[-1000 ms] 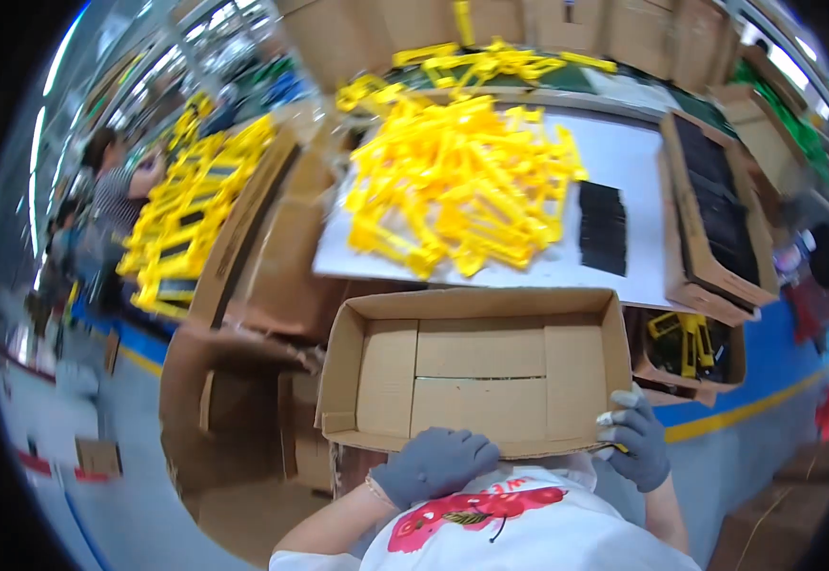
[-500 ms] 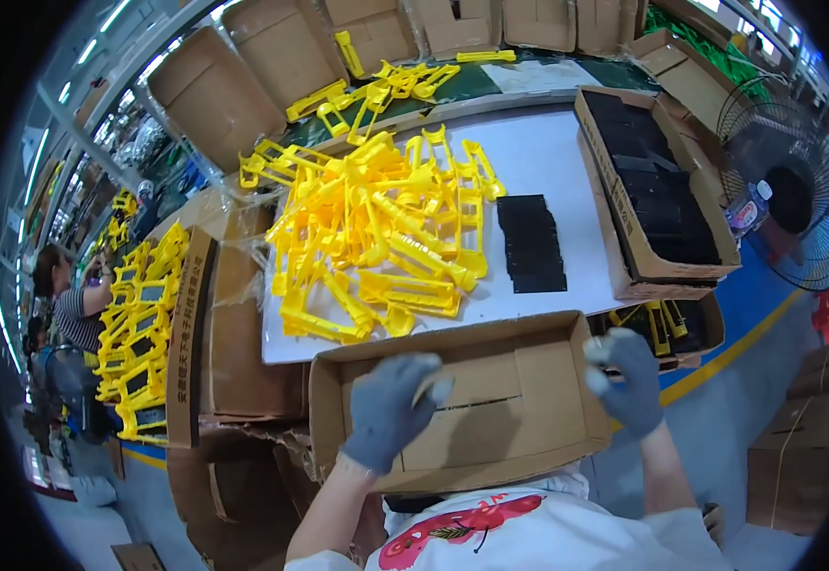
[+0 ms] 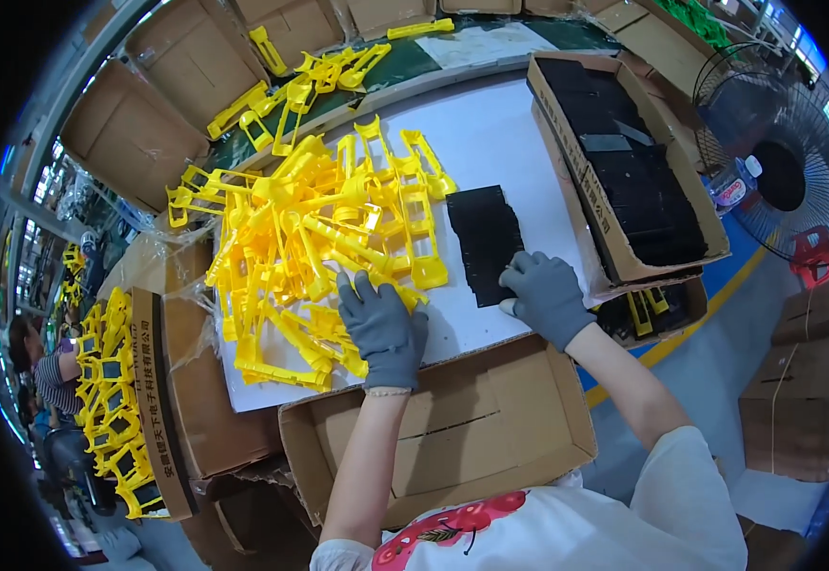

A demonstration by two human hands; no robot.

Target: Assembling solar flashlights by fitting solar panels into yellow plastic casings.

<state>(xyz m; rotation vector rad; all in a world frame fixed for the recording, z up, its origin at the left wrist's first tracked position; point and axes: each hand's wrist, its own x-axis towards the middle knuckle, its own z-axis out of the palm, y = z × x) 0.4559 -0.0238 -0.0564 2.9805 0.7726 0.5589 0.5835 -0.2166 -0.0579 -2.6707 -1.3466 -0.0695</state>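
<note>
Both my hands wear grey gloves. My left hand (image 3: 379, 328) lies with its fingers stretched at the near right edge of a heap of yellow plastic frames (image 3: 305, 219). Its fingertips reach the nearest frames, and I see none lifted. At the lower right corner of a stack of thin black rectangular plates (image 3: 486, 238) is my right hand (image 3: 546, 297). Its thumb and fingers stand apart there, touching the stack's edge. Below my hands, against my body, an open shallow cardboard box (image 3: 472, 400) shows its bare bottom.
A carton of black plates (image 3: 710, 238) stands right on the white tabletop (image 3: 552, 205). Beyond it are a water bottle (image 3: 733, 186) and a fan (image 3: 776, 152). More yellow frames (image 3: 324, 71) lie on the green belt behind. A box of assembled frames (image 3: 153, 381) is at left.
Both hands have moved forward from above the cardboard box: the left to the yellow frames, the right to the black stack. The view has shifted and turned a little.
</note>
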